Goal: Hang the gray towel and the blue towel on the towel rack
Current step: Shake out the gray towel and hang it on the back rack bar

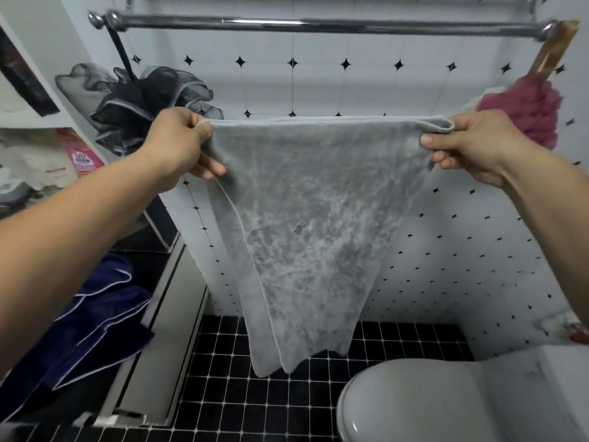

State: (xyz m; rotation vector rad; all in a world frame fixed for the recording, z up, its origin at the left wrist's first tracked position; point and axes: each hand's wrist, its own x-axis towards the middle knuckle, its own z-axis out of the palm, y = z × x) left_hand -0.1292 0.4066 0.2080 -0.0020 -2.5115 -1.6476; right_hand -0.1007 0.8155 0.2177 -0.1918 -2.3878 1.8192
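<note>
The gray towel [306, 224] hangs spread out in front of me, folded double, its top edge stretched level. My left hand [178, 145] pinches its upper left corner and my right hand [475, 145] pinches its upper right corner. The chrome bar of the towel rack [318, 25] runs across the wall well above the towel's top edge, with nothing draped over it between the hands. The blue towel [92, 327], dark navy with white piping, lies crumpled on a ledge at the lower left, under my left forearm.
A black mesh bath sponge [143, 100] hangs from the rack's left end and a pink one [529, 106] from its right end. A white toilet [446, 400] stands at the lower right on black floor tiles. Shelves with packets line the left wall.
</note>
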